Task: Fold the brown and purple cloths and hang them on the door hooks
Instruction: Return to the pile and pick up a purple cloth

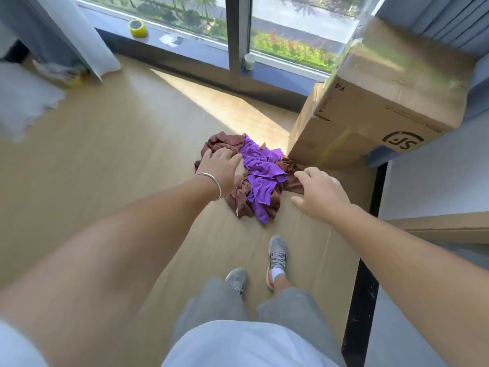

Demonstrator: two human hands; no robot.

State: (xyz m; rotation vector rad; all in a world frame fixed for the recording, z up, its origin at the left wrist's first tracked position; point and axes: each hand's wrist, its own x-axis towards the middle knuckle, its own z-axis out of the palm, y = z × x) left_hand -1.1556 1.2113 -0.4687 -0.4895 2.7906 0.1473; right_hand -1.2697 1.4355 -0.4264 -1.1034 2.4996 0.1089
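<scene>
A crumpled purple cloth (260,172) lies on top of a crumpled brown cloth (225,144) in a heap on the wooden floor. My left hand (223,168), with a silver bangle on its wrist, hovers over the heap's left side with fingers spread and nothing in it. On the heap's right side my right hand (321,193) is open, fingers apart, its fingertips close to the brown cloth's right edge. Whether either hand touches the fabric cannot be told. No door hooks are in view.
A large cardboard box (375,112) stands right behind the heap, at the right. A big window (238,30) runs along the back, with a yellow tape roll (137,28) and a white cup (249,61) on its sill. Curtains (66,35) hang at the left. My feet (276,256) stand just before the heap.
</scene>
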